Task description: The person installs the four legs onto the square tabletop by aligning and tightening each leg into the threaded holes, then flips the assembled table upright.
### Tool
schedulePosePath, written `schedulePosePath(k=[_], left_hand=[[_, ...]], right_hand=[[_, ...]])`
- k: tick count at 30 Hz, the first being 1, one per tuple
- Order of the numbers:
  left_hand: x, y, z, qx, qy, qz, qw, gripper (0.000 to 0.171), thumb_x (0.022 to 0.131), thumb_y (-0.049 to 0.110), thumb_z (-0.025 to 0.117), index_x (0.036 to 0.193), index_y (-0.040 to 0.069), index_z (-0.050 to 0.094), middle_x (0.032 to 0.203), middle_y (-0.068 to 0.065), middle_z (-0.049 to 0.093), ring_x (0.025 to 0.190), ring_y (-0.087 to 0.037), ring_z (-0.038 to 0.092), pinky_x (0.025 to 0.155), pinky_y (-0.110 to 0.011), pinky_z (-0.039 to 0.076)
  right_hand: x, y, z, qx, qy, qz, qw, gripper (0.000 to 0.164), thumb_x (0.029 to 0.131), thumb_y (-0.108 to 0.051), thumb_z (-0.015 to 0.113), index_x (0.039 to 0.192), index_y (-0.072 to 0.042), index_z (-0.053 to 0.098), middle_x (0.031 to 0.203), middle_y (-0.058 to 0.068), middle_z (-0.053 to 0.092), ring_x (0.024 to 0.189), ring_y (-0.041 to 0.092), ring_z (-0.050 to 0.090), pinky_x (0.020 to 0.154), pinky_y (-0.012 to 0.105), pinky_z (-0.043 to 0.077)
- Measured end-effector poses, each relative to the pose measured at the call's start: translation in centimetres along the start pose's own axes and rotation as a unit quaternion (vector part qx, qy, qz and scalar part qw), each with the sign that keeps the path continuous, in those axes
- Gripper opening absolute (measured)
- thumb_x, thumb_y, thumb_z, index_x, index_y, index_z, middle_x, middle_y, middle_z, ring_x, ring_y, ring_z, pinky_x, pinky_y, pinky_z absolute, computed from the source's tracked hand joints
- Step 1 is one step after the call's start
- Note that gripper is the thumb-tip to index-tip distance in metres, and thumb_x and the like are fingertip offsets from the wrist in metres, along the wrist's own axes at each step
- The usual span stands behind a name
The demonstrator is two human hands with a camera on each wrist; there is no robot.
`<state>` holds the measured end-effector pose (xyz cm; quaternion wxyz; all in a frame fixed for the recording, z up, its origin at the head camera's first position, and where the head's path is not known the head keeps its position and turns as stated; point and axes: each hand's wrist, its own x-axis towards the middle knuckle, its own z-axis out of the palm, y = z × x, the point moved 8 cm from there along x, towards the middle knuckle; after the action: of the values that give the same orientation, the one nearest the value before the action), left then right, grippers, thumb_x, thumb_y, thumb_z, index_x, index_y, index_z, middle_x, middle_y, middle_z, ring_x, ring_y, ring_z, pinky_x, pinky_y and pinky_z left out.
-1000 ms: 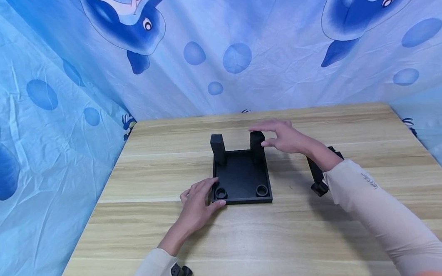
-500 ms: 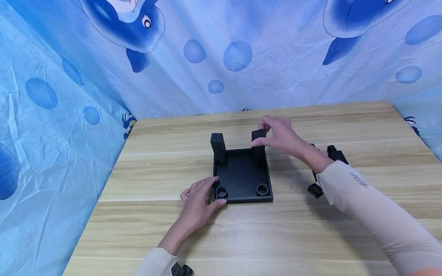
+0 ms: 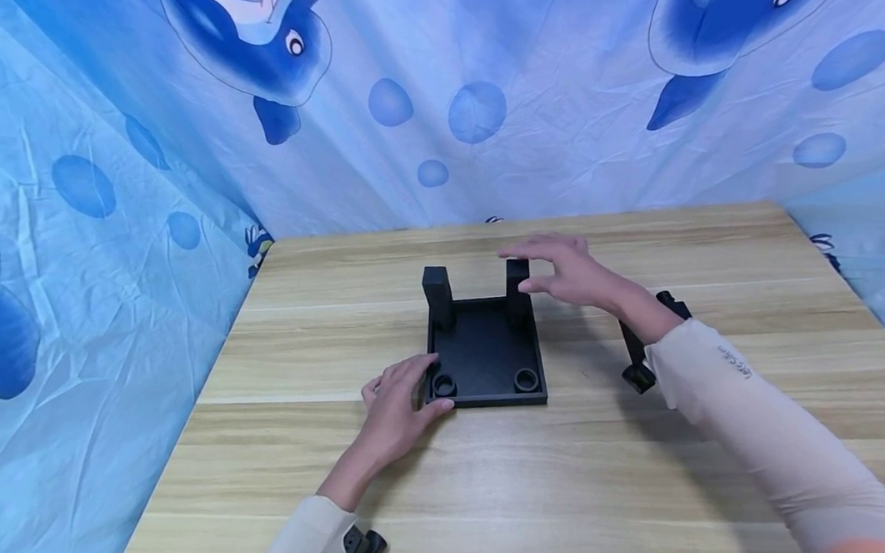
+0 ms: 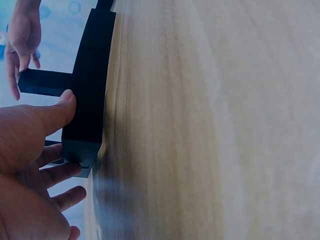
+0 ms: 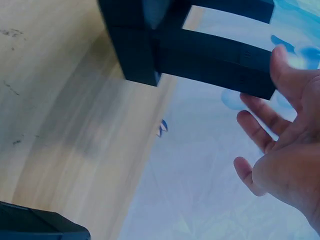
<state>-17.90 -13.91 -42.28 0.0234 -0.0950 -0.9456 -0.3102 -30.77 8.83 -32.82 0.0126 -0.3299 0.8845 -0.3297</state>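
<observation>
A small black square panel [image 3: 475, 366] with a raised rim lies on the wooden table. Two square legs rise from its far corners, the left leg [image 3: 437, 293] and the right leg [image 3: 516, 284]. Round sockets sit in its near corners, one of them the right socket [image 3: 525, 380]. My left hand [image 3: 393, 416] grips the panel's near left corner, thumb [image 4: 65, 102] on the front edge and fingers on the side. Around the top of the right leg my right hand [image 3: 566, 270] is spread loosely, thumb [image 5: 282, 62] at the leg's end and fingers beside it.
Black parts [image 3: 633, 341] show by the right wrist, partly hidden under the forearm. A black piece [image 5: 40, 225] appears in the lower left of the right wrist view. Blue dolphin-print cloth [image 3: 439, 59] hangs behind the table's far edge [image 3: 641, 220] and at both sides.
My right hand closed its fingers and thumb on the right leg's top, then spread them again. That leg's top turned slightly. My left hand kept its place on the corner.
</observation>
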Motion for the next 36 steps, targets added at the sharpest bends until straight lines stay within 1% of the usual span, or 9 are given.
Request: schedulePosePath(k=[2,4,7,12,15,19,24,29,36], left_hand=[[0.0,-0.1,0.0,0.000,-0.002,-0.004,1.0000,0.065,0.084,0.038,0.073,0.141,0.023,0.048,0.143,0.002,0.049,0.133,-0.021,0.038,0.101,-0.052,0.014],[0.0,-0.1,0.0,0.000,-0.003,-0.006,1.0000,0.065,0.084,0.039,0.073,0.141,0.023,0.048,0.143,0.002,0.048,0.133,-0.020,0.037,0.101,-0.052,0.014],[0.0,0.0,0.1,0.000,-0.001,-0.002,1.0000,0.065,0.084,0.038,0.074,0.141,0.022,0.048,0.143,0.001,0.049,0.133,-0.022,0.038,0.101,-0.053,0.015],[0.0,0.2,0.0,-0.001,0.006,0.007,1.0000,0.065,0.083,0.036,0.075,0.141,0.020,0.048,0.142,0.000,0.049,0.132,-0.024,0.039,0.099,-0.055,0.016],[0.0,0.1,0.0,-0.003,0.002,0.002,1.0000,0.065,0.084,0.036,0.074,0.141,0.021,0.048,0.142,0.001,0.049,0.133,-0.023,0.038,0.100,-0.054,0.015],[0.0,-0.1,0.2,-0.003,-0.006,-0.010,0.9999,0.065,0.084,0.038,0.073,0.142,0.024,0.047,0.143,0.003,0.048,0.133,-0.020,0.037,0.101,-0.051,0.014],[0.0,-0.2,0.3,-0.002,-0.006,-0.011,0.9999,0.065,0.084,0.038,0.073,0.142,0.024,0.047,0.143,0.003,0.048,0.134,-0.020,0.037,0.101,-0.051,0.014],[-0.1,-0.2,0.3,-0.003,-0.006,-0.011,0.9999,0.065,0.084,0.039,0.073,0.142,0.024,0.047,0.143,0.002,0.048,0.134,-0.021,0.036,0.101,-0.051,0.014],[0.0,-0.3,0.3,-0.003,-0.005,-0.006,1.0000,0.065,0.085,0.040,0.072,0.142,0.024,0.047,0.143,0.002,0.048,0.134,-0.021,0.037,0.101,-0.051,0.014]], right_hand=[[0.0,-0.2,-0.2,-0.010,0.002,-0.010,1.000,0.048,0.087,-0.013,0.071,0.133,-0.022,0.060,0.135,0.004,0.057,0.132,0.033,0.039,0.096,0.060,0.014],[0.0,-0.5,-0.4,-0.019,0.010,-0.013,1.000,0.046,0.086,-0.011,0.072,0.129,-0.022,0.063,0.130,0.003,0.060,0.128,0.031,0.044,0.094,0.058,0.016],[0.0,-0.8,-0.5,-0.053,0.024,-0.017,0.998,0.044,0.084,-0.011,0.073,0.126,-0.021,0.066,0.124,0.002,0.063,0.122,0.029,0.049,0.091,0.055,0.017],[0.1,-1.4,-0.5,-0.113,0.034,-0.023,0.993,0.043,0.084,-0.014,0.074,0.126,-0.020,0.066,0.124,0.003,0.064,0.120,0.029,0.050,0.092,0.054,0.019],[0.1,-1.4,-0.3,-0.104,0.022,-0.011,0.994,0.046,0.084,-0.013,0.074,0.129,-0.019,0.063,0.128,0.005,0.061,0.125,0.031,0.046,0.095,0.057,0.019],[-0.2,-1.5,-0.3,-0.071,0.010,0.011,0.997,0.059,0.084,-0.014,0.075,0.138,-0.021,0.054,0.138,0.009,0.054,0.133,0.033,0.037,0.100,0.062,0.016],[-1.2,-1.9,-1.0,-0.059,0.023,0.016,0.998,0.070,0.083,-0.013,0.076,0.145,-0.021,0.045,0.143,0.011,0.048,0.135,0.033,0.035,0.102,0.063,0.017],[-2.8,-1.5,-1.8,-0.061,0.038,0.007,0.997,0.072,0.082,-0.011,0.077,0.145,-0.019,0.044,0.142,0.012,0.048,0.133,0.035,0.036,0.101,0.063,0.019],[-5.0,-0.1,-2.0,-0.064,0.033,0.021,0.997,0.066,0.080,-0.006,0.077,0.140,-0.013,0.052,0.137,0.018,0.048,0.132,0.037,0.035,0.098,0.063,0.018]])
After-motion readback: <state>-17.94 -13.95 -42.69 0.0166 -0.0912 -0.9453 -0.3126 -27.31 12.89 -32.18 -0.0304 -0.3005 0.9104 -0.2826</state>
